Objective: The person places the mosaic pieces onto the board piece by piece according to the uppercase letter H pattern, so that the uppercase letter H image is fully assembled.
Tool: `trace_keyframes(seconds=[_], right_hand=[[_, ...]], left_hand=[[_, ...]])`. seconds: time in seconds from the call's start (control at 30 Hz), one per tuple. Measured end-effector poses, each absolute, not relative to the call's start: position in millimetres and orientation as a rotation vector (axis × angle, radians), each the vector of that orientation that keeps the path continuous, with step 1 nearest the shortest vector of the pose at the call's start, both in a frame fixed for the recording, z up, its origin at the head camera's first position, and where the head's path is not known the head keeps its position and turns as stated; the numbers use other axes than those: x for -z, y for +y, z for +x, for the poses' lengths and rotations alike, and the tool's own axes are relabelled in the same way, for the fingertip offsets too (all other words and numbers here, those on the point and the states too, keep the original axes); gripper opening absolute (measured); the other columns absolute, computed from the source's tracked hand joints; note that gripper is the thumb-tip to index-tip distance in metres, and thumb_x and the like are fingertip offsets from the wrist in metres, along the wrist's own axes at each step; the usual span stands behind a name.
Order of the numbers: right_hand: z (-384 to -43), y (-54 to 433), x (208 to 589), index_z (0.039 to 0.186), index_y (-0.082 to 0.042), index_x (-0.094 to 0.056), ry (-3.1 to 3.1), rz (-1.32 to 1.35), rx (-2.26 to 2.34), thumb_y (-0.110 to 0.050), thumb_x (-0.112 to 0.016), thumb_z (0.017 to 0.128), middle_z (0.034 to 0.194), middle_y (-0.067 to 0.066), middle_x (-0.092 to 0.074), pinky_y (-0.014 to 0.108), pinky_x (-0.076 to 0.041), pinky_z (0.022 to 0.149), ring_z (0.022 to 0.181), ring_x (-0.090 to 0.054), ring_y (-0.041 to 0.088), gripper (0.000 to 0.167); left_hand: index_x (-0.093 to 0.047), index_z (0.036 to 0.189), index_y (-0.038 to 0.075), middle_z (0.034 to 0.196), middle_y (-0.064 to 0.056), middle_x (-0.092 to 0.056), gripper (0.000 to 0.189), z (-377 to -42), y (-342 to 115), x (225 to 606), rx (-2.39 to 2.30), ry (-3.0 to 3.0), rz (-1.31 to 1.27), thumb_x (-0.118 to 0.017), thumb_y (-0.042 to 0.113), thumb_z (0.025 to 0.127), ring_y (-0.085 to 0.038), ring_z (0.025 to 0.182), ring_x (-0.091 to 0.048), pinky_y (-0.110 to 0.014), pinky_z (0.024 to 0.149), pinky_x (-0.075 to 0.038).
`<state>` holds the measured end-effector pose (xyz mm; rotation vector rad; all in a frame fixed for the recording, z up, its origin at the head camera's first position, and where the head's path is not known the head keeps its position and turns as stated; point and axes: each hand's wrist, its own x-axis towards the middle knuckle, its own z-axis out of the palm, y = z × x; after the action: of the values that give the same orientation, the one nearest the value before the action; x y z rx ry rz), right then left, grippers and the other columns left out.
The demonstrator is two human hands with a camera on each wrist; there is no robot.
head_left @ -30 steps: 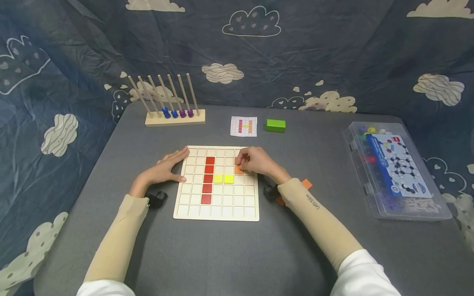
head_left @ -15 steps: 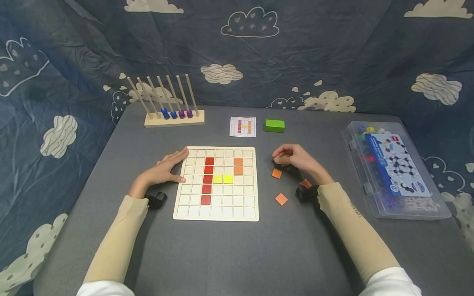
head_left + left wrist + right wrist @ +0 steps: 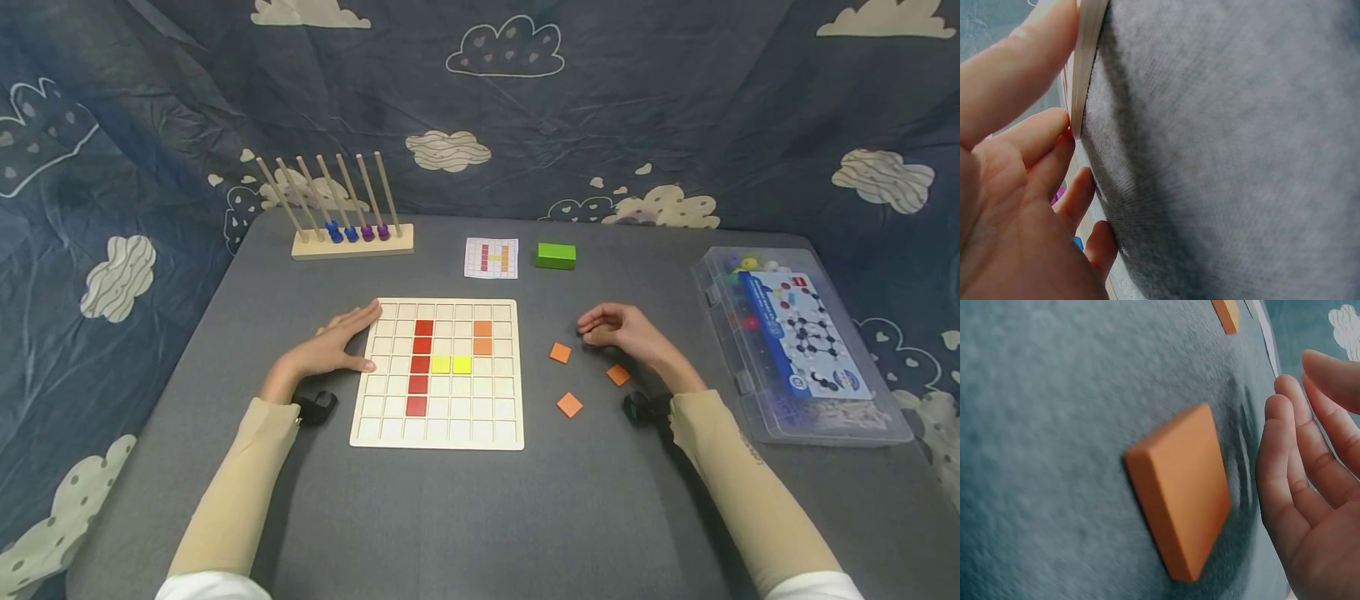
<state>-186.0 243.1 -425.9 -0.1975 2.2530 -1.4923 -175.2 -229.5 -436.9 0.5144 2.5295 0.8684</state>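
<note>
A pale wooden grid board (image 3: 437,425) lies flat on the table, with a column of red tiles (image 3: 418,384), two yellow tiles (image 3: 452,364) and two orange tiles (image 3: 482,337) set in its squares. My left hand (image 3: 330,346) rests at the board's left edge, thumb and fingertips touching the rim; the left wrist view (image 3: 1029,175) shows its fingers extended. To the right of the board, my right hand (image 3: 618,329) hovers with loosely bent fingers and holds nothing. Near it lie three loose orange tiles: one tile (image 3: 618,375) just below the hand, another (image 3: 560,353) to its left, and a third (image 3: 569,405) nearer me.
Behind the board lie a small printed pattern card (image 3: 491,258) and a green block (image 3: 556,256). A wooden peg rack (image 3: 352,242) with blue and purple beads stands at the back left. A clear plastic case (image 3: 806,346) of molecule-model parts sits at the right.
My right hand has left the orange tiles on the board and moved right, past the loose orange tiles, uncovering them. My left hand has stayed at the board's edge.
</note>
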Motion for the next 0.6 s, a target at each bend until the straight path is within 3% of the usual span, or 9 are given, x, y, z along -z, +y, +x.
trace_keyframes(seconds=[0.2,0.43,0.6], right_hand=[[-180.9,232.9,426.7,0.113,0.012,-0.059,2.297,-0.26,1.452,0.005,-0.065,0.086,0.106,0.024,-0.062,0.026,-0.05,0.072,0.083,-0.061,0.014,0.028],[-177.9,214.9,431.4,0.101,0.003,-0.066,2.494,-0.369,1.227,0.0,-0.075,0.078,0.09,0.012,-0.065,0.029,-0.044,0.069,0.079,-0.056,0.021,0.025],[-175.3,203.8,431.9,0.096,0.0,-0.067,2.572,-0.405,1.127,0.003,-0.076,0.075,0.083,0.007,-0.061,0.034,-0.043,0.07,0.076,-0.054,0.021,0.023]], left_hand=[[-0.015,0.153,0.006,0.158,-0.018,-0.007,0.096,-174.9,-229.9,437.1,-0.863,2.531,0.509,-0.076,0.026,0.082,-0.044,0.141,-0.004,-0.067,0.104,0.0],[-0.016,0.153,0.006,0.158,-0.018,-0.007,0.096,-174.6,-229.4,436.7,-0.863,2.534,0.499,-0.076,0.027,0.081,-0.044,0.141,-0.003,-0.068,0.103,0.0],[-0.015,0.153,0.006,0.158,-0.018,-0.007,0.096,-174.7,-229.6,436.1,-0.867,2.529,0.503,-0.076,0.027,0.082,-0.045,0.141,-0.003,-0.068,0.103,0.0]])
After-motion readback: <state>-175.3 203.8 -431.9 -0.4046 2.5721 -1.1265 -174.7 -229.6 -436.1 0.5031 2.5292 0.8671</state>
